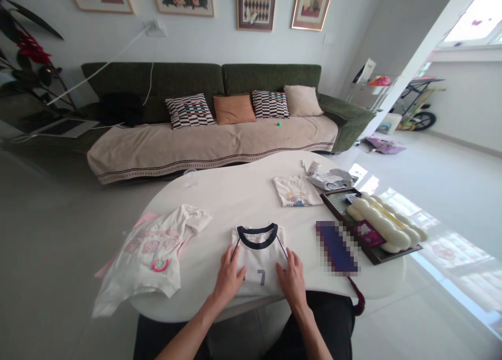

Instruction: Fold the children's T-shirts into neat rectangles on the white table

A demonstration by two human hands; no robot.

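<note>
White folded shirt (259,250) | left hand (229,277) flat on it, fingers open | right hand (292,281) flat too, grasping nothing

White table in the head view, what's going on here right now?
A person presses the left hand and right hand flat on a folded white T-shirt with a navy collar and a 7, at the near edge of the round white table. A loose white shirt with pink print drapes over the table's left edge; a smaller folded white shirt lies farther back.
</note>
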